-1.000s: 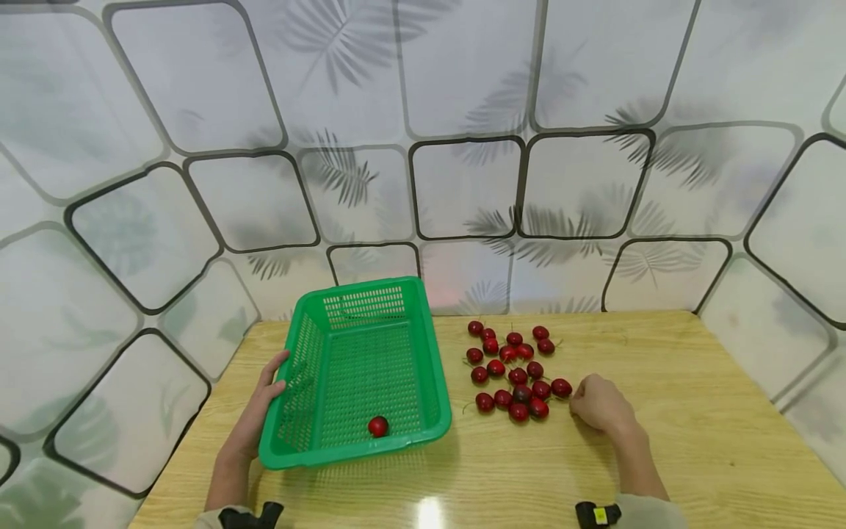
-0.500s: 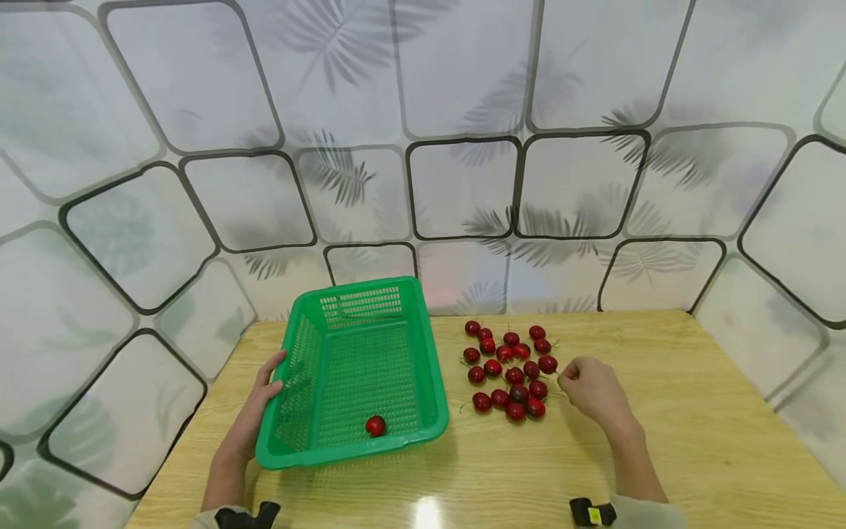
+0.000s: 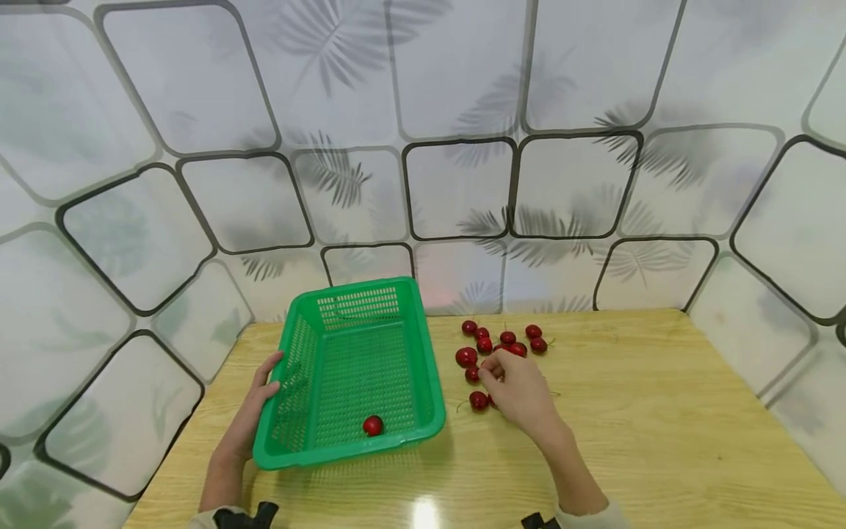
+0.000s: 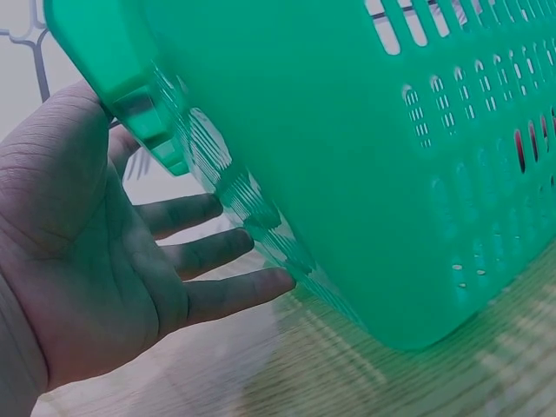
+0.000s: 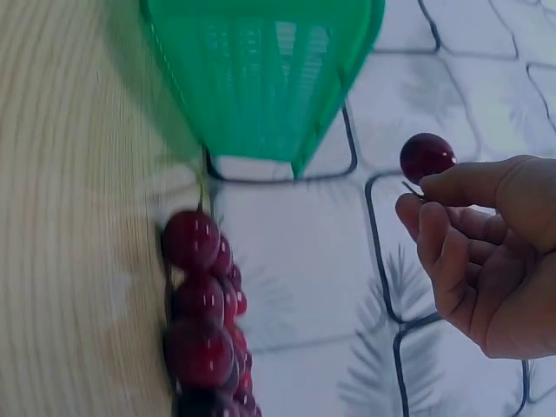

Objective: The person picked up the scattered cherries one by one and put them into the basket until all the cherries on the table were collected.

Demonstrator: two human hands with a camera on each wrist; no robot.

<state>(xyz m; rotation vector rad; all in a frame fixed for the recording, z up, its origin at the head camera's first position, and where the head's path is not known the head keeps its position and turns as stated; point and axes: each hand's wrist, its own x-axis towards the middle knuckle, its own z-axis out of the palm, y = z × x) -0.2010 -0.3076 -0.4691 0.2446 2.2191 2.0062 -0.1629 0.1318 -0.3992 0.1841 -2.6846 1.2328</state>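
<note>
The right hand (image 3: pixel 522 389) pinches a dark red cherry (image 5: pixel 426 158) by its stem between thumb and fingertips. It hangs above the table, clear of the other cherries, as the right wrist view shows. Below and around this hand lie several loose cherries (image 3: pixel 479 400), some hidden by it in the head view. On the left stands a green plastic basket (image 3: pixel 432 389) with slotted walls, and one cherry (image 3: pixel 373 425) lies inside near its front wall. The left hand (image 4: pixel 104 252) is at the basket's left side, fingers extended and fingertips at the outer wall, thumb by the rim.
A light wooden table (image 3: pixel 661 411) carries everything. Right behind it hangs a pale sheet (image 3: pixel 463 191) patterned with dark rounded outlines and leaves. The cherry group (image 5: pixel 198 352) sits to the right of the basket.
The right hand has picked up a cherry by its stem from the right edge of the group and moved left with it, over the other cherries. The left hand stays at the basket.
</note>
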